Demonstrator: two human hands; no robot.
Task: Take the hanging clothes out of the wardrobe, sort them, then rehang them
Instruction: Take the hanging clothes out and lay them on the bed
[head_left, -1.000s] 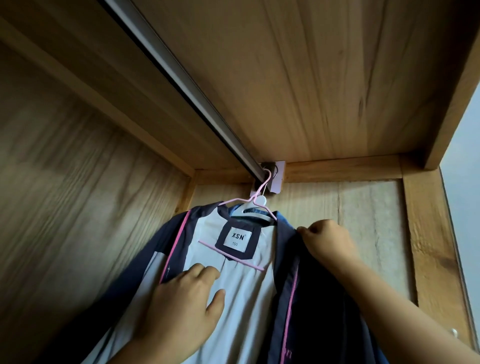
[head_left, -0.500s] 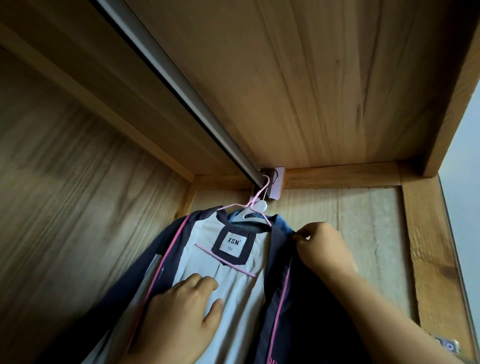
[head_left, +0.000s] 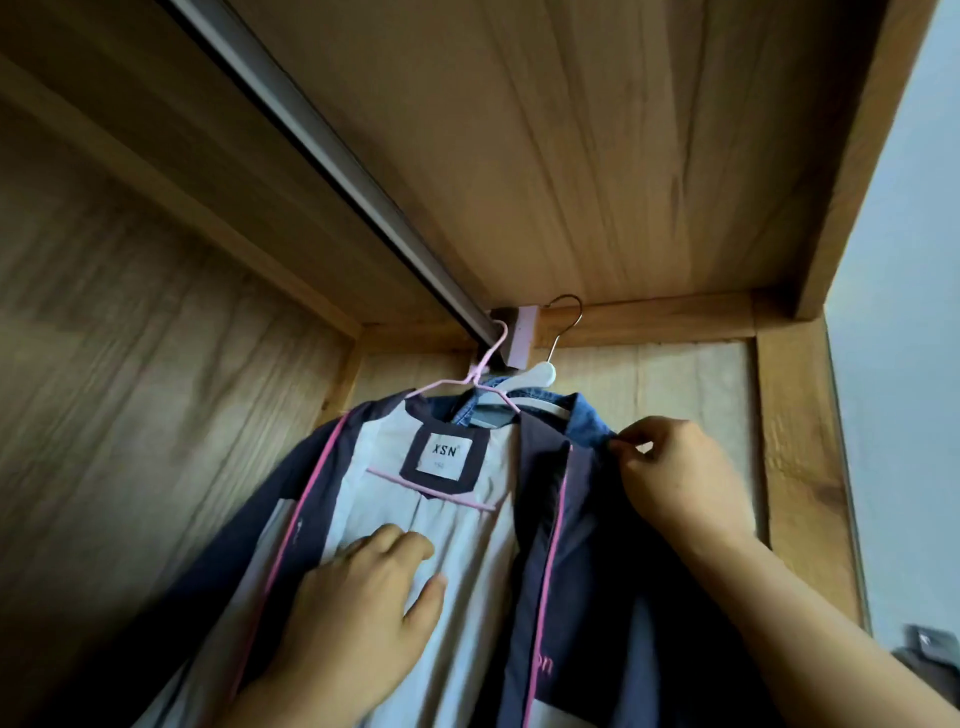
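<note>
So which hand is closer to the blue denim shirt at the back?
The right hand. It pinches the denim shirt at its shoulder. The left hand is lower and further left, resting on the pale lining of the navy jacket in front.

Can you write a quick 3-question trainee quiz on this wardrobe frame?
1. True or false: the metal hook of the white hanger sits on the rail.
2. Which garment does the right hand pinch? A) the navy jacket B) the denim garment C) a red scarf
3. Fill in: the left hand rests on the jacket's pale ____.

Key:
1. False; the hook is off the rail, beside the pink bracket. Only the pink hanger hooks over the rail.
2. B
3. lining
</note>
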